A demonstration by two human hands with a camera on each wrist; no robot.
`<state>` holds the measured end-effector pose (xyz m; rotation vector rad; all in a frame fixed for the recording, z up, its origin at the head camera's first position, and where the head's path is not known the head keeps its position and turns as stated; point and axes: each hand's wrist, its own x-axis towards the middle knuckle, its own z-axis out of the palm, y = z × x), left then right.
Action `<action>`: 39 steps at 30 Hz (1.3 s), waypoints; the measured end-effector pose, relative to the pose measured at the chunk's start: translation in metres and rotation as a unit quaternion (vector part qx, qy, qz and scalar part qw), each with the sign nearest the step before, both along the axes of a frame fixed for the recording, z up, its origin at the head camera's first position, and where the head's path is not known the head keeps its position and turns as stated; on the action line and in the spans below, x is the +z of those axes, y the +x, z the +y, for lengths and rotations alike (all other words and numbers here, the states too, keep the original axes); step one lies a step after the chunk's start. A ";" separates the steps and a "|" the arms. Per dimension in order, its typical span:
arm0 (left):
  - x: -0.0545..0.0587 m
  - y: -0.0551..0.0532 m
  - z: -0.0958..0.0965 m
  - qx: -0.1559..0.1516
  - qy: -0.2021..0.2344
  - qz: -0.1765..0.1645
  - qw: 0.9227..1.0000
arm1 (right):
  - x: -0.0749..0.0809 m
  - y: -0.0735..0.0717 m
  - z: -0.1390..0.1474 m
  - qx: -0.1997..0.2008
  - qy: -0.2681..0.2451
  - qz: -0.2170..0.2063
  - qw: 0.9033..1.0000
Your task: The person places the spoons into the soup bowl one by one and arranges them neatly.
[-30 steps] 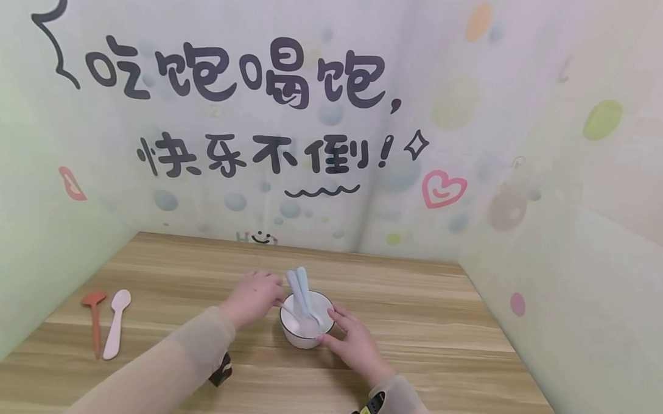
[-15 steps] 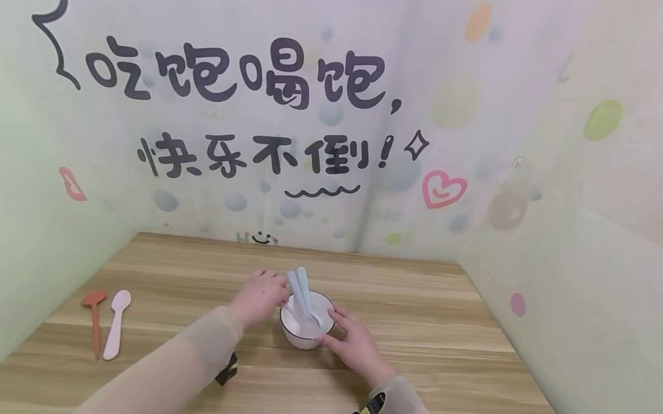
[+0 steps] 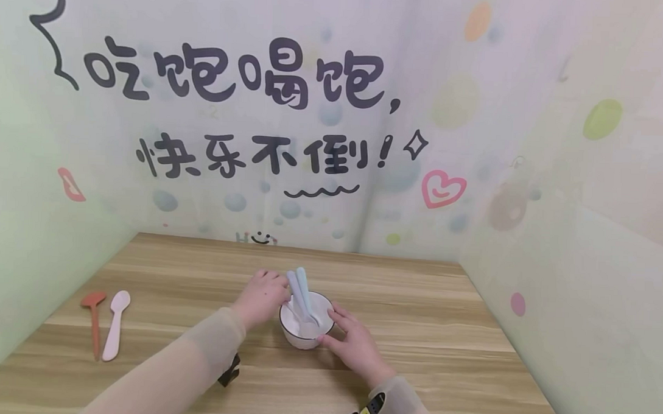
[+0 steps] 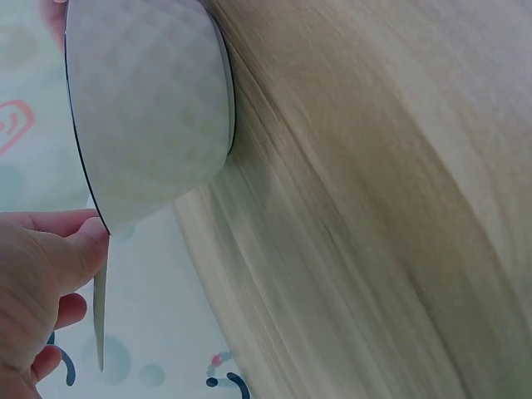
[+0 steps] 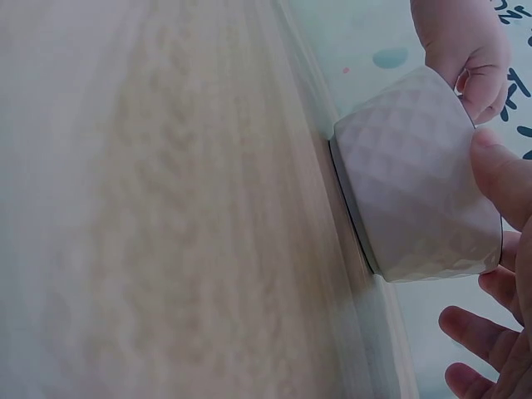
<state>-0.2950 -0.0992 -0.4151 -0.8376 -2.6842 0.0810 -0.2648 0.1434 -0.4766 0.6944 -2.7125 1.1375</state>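
A white bowl (image 3: 299, 340) with a dark rim and a faceted outside stands on the wooden table. Two spoons lean in it, one with a lavender handle (image 3: 294, 286) and one with a light blue handle (image 3: 302, 282). At the bowl's left rim my left hand (image 3: 261, 297) pinches a thin pale spoon between thumb and forefinger. Its handle (image 4: 100, 316) sticks out past those fingers in the left wrist view. On the other side my right hand (image 3: 356, 347) holds the bowl by its rim, thumb in front and fingers farther back, the lower fingers spread apart.
Off to the left an orange spoon-like utensil (image 3: 94, 326) and a pale pink spoon (image 3: 116, 327) lie side by side on the table (image 3: 442, 345). Printed walls (image 3: 331, 225) close in the table at the back and both sides.
My left hand has shifted slightly right and closer to the bowl, and the pale spoon with it. The right hand and the bowl stay in place.
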 end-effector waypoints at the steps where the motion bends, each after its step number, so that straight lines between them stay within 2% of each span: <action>1: -0.001 -0.001 0.000 -0.001 -0.001 0.003 1.000 | 0.000 0.000 0.000 0.000 -0.001 -0.001 1.000; 11: -0.007 -0.004 0.003 -0.008 0.023 0.029 0.999 | 0.001 0.001 -0.001 -0.001 -0.005 0.001 1.000; 28: -0.009 -0.002 0.003 -0.001 0.051 0.026 0.998 | 0.000 0.001 0.000 0.001 -0.012 -0.003 1.000; 33: -0.012 -0.003 0.002 0.006 0.098 0.000 0.995 | -0.001 0.000 0.000 0.001 -0.013 0.000 1.000; 39: -0.014 0.001 -0.002 0.008 0.169 -0.021 0.985 | -0.001 0.000 0.000 0.000 -0.015 0.000 1.000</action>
